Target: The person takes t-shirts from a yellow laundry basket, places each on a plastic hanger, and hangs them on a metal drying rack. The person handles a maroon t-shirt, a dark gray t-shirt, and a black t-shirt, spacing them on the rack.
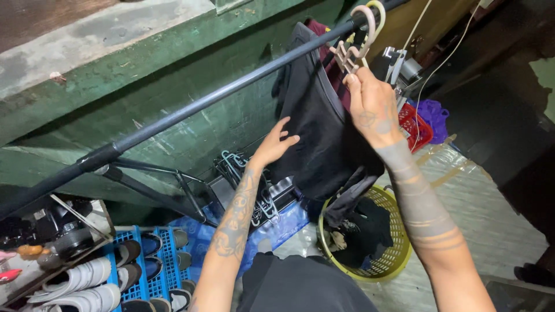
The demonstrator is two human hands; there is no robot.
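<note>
No labels or signs readable anywhere. Packages: purple bag [432,117] at upper right, just beside a red basket [414,125]; both sit behind my right forearm

Dark shirt [321,130] hangs upper centre of frame from a pale hanger [358,43] hooked over the dark rail [191,112] that runs diagonally from lower left to upper right. Fabric is black, matte, draped in loose folds, lower hem bunched toward the centre. A maroon garment [332,63] shows just behind it near the hanger

My right hand [373,107] is pinched shut on the hanger and shirt top, fingers curled up at the neck. My left hand [274,144] is spread, fingers apart, fingertips touching the shirt's left edge, not gripping it

Yellow laundry basket [393,254] at lower centre right, below the shirt, dark clothes inside. Bunch of spare hangers [248,185] at centre, behind my left forearm. Blue shoe rack [147,260] at lower left with white and dark shoes. Green wall [173,75] behind the rail
</note>
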